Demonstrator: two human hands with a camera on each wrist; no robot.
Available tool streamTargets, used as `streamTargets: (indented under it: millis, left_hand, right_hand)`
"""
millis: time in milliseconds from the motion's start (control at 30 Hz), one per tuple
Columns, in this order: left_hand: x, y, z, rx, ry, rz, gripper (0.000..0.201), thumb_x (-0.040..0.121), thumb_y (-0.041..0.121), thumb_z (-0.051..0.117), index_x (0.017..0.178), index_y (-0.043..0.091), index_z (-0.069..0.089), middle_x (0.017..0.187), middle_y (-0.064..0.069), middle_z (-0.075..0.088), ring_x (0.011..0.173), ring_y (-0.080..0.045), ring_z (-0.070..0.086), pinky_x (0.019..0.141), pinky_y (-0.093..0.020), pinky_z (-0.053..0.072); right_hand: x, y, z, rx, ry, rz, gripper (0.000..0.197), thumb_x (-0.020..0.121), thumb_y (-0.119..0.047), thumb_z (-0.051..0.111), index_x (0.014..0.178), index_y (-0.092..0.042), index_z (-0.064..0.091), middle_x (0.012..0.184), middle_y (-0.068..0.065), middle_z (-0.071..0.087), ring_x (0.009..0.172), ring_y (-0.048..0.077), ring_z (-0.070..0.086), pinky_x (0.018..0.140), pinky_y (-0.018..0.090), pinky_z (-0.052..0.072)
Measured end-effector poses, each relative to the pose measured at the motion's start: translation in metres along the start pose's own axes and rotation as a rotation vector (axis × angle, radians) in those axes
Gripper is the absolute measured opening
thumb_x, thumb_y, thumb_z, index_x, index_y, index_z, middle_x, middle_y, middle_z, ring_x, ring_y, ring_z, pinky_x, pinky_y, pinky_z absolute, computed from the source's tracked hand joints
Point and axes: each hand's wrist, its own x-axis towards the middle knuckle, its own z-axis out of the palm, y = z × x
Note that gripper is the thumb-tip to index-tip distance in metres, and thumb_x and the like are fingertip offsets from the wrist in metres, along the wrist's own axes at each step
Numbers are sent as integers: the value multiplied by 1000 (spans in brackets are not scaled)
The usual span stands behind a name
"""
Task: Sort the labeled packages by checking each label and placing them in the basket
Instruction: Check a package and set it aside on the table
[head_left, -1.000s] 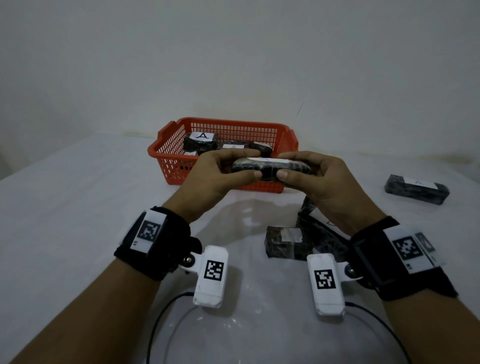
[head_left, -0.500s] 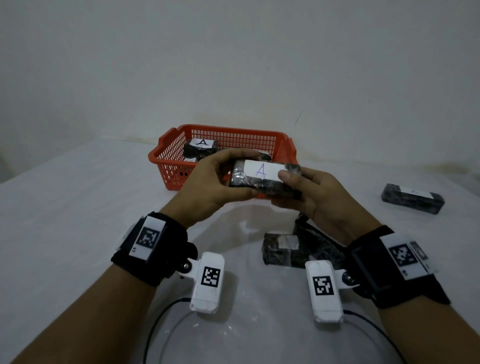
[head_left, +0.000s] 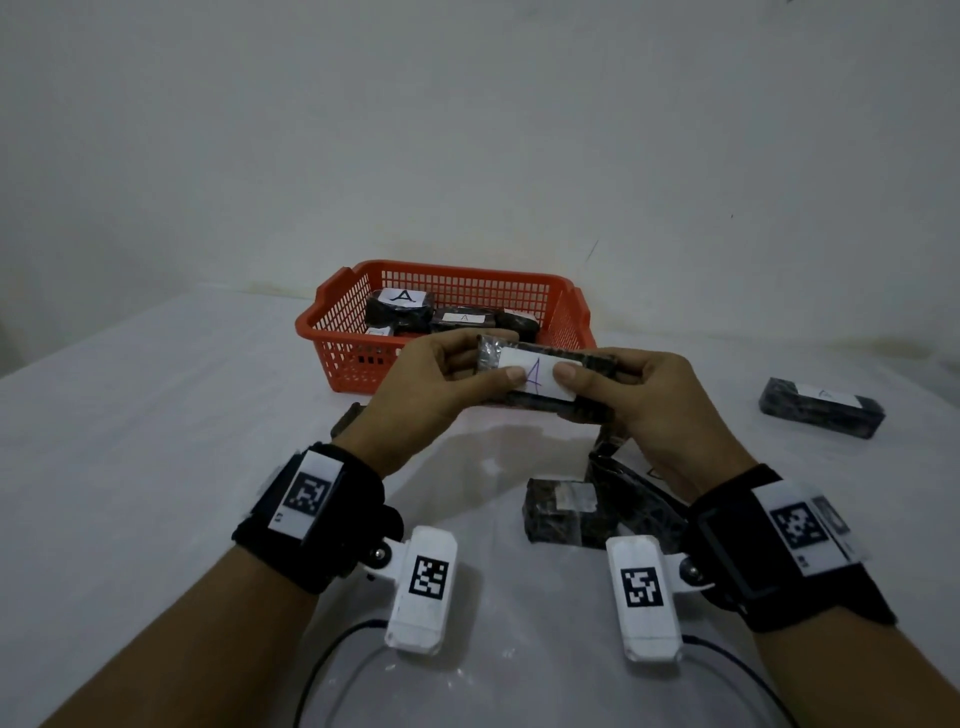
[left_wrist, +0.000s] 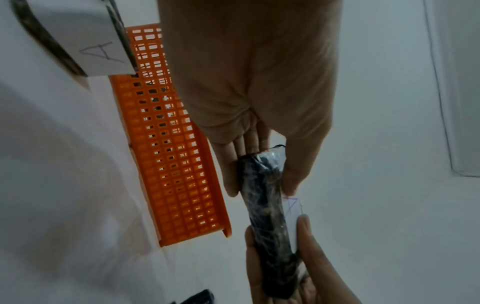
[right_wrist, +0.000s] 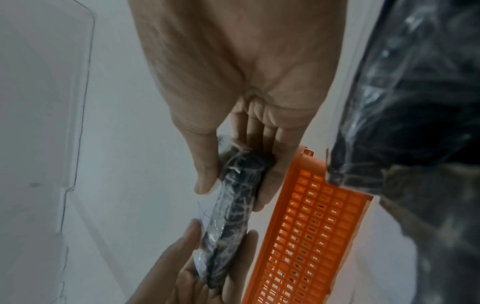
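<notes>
I hold a dark wrapped package (head_left: 587, 366) with both hands in front of the orange basket (head_left: 457, 267). Its white label, marked "A", faces me. My left hand (head_left: 496, 358) pinches the package's left end, thumb on the label. My right hand (head_left: 592, 374) pinches the right end the same way. In the left wrist view the package (left_wrist: 265, 205) runs from my left hand's fingers (left_wrist: 231, 174) down to the right hand (left_wrist: 306, 246). In the right wrist view the package (right_wrist: 233, 205) sits edge-on beside the basket (right_wrist: 311, 226). Several labeled packages (head_left: 400, 306) lie in the basket.
One labeled package (head_left: 821, 410) lies on the white table at the right. Two more dark packages (head_left: 561, 509) lie under my right wrist. A further package edge (head_left: 348, 415) shows behind my left wrist. Thin cables (head_left: 332, 649) trail at the near edge.
Both hands have turned the package from edge-on until its "A" label faces me, and both thumbs now rest on the label.
</notes>
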Motion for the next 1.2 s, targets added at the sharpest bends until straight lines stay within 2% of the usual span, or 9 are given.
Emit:
streamTargets:
  millis: [267, 333, 467, 567, 667, 800, 933, 1067, 1200]
  left_hand:
    - [-2, 3, -9, -10, -15, 39, 41, 90, 11, 73, 129, 8, 64, 116, -6, 77, 108, -18, 75, 90, -28, 60]
    - [-1, 3, -10, -13, -27, 35, 41, 89, 10, 73, 129, 8, 63, 116, -6, 77, 108, -18, 75, 89, -27, 60]
    - [0, 3, -12, 1, -33, 50, 43, 87, 5, 74, 129, 11, 64, 115, -7, 77, 107, -18, 75, 90, -31, 61]
    - [-1, 3, -13, 31, -70, 58, 48, 87, 0, 73, 132, 10, 62, 116, -7, 76, 108, -17, 74, 87, -26, 60]
    - [0, 1, -12, 60, -32, 89, 44, 85, -6, 74, 127, 6, 65, 115, -8, 76, 106, -19, 75, 84, -26, 61]
    - [2, -2, -13, 87, -30, 122, 42, 83, -8, 74, 118, 12, 67, 117, -1, 74, 110, -15, 73, 86, -26, 60]
    - [0, -3, -8, 128, -68, 131, 40, 83, 0, 75, 118, 18, 67, 119, 8, 73, 114, -10, 70, 88, -23, 59]
    - [1, -2, -7, 134, -79, 25, 45, 86, 35, 72, 128, 20, 66, 118, 3, 75, 108, -11, 73, 93, -29, 59]
    - [-1, -2, -6, 126, -75, 24, 38, 86, 31, 74, 122, 18, 71, 111, 1, 78, 105, -14, 74, 93, -30, 59]
  right_hand:
    - [0, 0, 0, 14, -62, -26, 38, 79, -9, 83, 115, -10, 75, 105, 6, 82, 100, 23, 79, 84, 29, 64]
    - [1, -1, -1, 20, -54, -37, 38, 77, -8, 83, 115, -10, 75, 105, 6, 82, 99, 24, 80, 82, 28, 63]
    - [2, 0, -1, 62, -64, -29, 42, 75, -18, 82, 114, -6, 75, 107, 10, 81, 101, 27, 79, 84, 33, 64]
    - [3, 1, -1, 47, -29, -58, 43, 75, -21, 81, 114, -3, 75, 105, 13, 81, 99, 30, 79, 86, 39, 65]
    - [4, 3, -1, 13, -27, -79, 44, 73, -24, 83, 113, -7, 76, 107, 10, 82, 102, 27, 79, 88, 36, 64]
    - [6, 1, 1, 106, -111, 70, 60, 71, -41, 77, 120, -6, 72, 116, 13, 78, 110, 25, 75, 92, 33, 63]
    - [4, 1, 4, 206, -102, 116, 49, 82, -27, 72, 118, 7, 72, 115, 21, 77, 113, 33, 73, 96, 37, 62]
    - [5, 4, -1, 133, -70, 53, 45, 78, -19, 78, 115, 6, 73, 111, 20, 78, 108, 34, 76, 96, 39, 61]
    - [4, 5, -3, 34, -110, 57, 47, 68, -27, 86, 109, -6, 79, 109, 16, 80, 108, 31, 76, 103, 44, 57]
